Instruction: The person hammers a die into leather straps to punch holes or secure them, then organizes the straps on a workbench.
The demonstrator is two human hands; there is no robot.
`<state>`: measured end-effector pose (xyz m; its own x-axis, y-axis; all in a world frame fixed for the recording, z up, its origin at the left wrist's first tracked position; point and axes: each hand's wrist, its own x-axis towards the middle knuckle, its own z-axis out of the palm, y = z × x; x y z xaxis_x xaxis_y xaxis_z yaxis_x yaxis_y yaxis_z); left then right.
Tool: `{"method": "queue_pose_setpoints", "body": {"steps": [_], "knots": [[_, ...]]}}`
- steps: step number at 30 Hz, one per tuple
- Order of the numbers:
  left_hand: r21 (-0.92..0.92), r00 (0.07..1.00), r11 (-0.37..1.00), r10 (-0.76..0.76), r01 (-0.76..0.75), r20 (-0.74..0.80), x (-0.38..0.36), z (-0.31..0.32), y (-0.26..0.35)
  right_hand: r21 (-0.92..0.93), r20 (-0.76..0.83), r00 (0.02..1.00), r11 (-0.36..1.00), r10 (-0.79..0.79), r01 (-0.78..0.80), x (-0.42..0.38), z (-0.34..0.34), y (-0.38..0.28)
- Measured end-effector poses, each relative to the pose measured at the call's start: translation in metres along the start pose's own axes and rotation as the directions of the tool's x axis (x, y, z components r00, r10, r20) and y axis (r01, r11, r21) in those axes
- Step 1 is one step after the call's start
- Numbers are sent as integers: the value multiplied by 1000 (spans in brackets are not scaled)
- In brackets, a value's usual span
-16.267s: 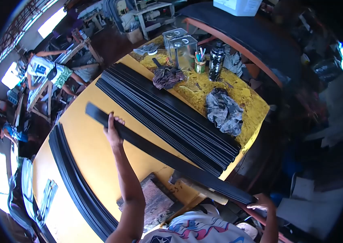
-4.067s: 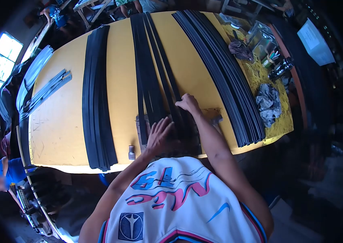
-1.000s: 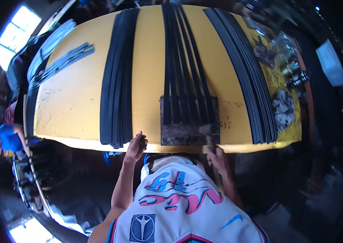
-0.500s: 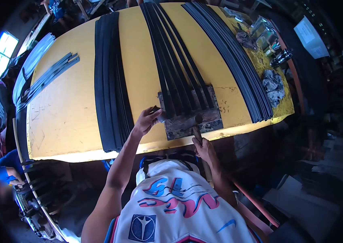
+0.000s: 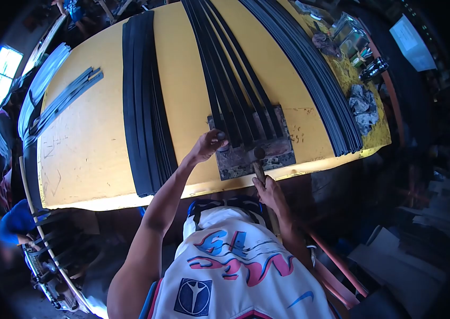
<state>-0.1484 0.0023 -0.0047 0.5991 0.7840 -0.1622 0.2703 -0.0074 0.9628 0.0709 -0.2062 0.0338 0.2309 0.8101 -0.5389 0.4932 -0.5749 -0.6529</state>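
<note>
My right hand (image 5: 270,192) grips the wooden handle of a hammer (image 5: 259,171), whose dark head is over the near part of a worn, dark board (image 5: 230,172). My left hand (image 5: 207,145) is closed around a short, dark, round-topped tool (image 5: 221,136), which looks like a punch, at the board's left side. Several black strips (image 5: 241,114) fan out across the table, and their near ends lie on the board, just beyond both hands. The tool's lower end cannot be made out clearly.
A yellow-topped table (image 5: 92,165) carries a bundle of black strips (image 5: 142,106) at left and another bundle (image 5: 310,80) at right. Grey strips (image 5: 70,95) lie farther left. Crumpled cloth (image 5: 363,109) sits at the right edge. A person in blue (image 5: 16,223) is at lower left.
My left hand has moved right and slightly up with the tool, bringing it to the strip ends on the board. The hammer has barely moved. The view has shifted slightly.
</note>
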Motion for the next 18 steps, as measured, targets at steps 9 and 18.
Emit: {"method": "queue_pose_setpoints", "body": {"steps": [9,18], "knots": [[-29,1000,999,21,-21,-15,-3,0,-3,62,37,999,998,31,-34,-1,-9,-6],[-76,1000,997,12,-14,-23,-5,3,-7,66,67,996,996,56,-61,-3,-13,-12]]}}
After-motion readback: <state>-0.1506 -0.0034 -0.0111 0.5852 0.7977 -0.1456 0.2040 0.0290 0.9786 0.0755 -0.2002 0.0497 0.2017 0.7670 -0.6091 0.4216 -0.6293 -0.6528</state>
